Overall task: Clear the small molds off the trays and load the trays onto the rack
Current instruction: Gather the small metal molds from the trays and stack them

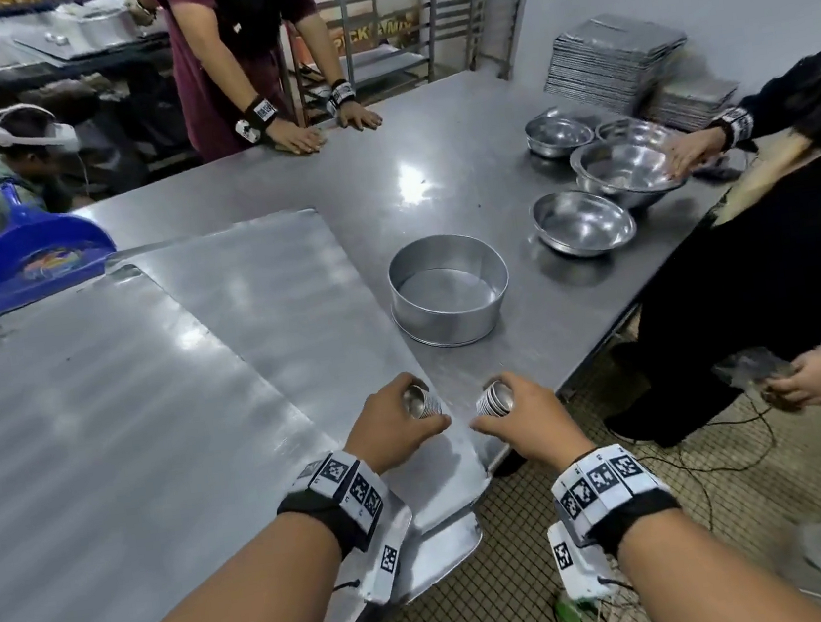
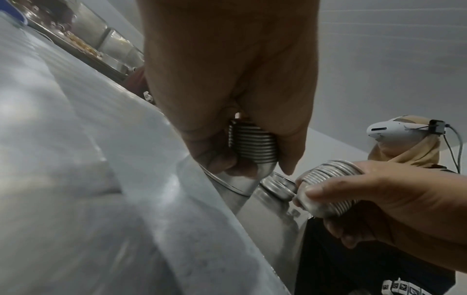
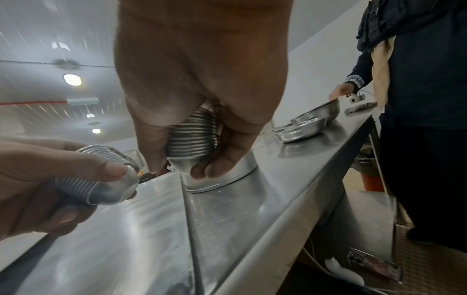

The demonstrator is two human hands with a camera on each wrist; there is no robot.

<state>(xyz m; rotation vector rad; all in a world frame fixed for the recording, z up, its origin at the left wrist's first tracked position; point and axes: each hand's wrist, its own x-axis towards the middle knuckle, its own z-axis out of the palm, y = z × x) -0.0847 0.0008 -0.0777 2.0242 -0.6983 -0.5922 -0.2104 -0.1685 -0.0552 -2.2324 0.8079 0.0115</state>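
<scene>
My left hand [image 1: 401, 423] grips a nested stack of small ribbed metal molds [image 1: 422, 402], seen close in the left wrist view [image 2: 252, 145]. My right hand [image 1: 514, 414] grips a second stack of small molds [image 1: 495, 398], shown in the right wrist view [image 3: 193, 137]. Both hands hover near the table's front corner over two large flat metal trays: one nearest me [image 1: 76, 429] and one partly beneath it [image 1: 282, 295]. No molds lie loose on the trays. A tall metal rack [image 1: 439, 12] stands behind the table.
A round metal cake tin [image 1: 450, 290] sits just beyond my hands. Steel bowls [image 1: 583, 222] and a stack of square trays [image 1: 615, 58] fill the right side, where a person in black [image 1: 751, 243] reaches. A blue dustpan [image 1: 40, 258] lies left. Another person [image 1: 238, 58] leans on the far edge.
</scene>
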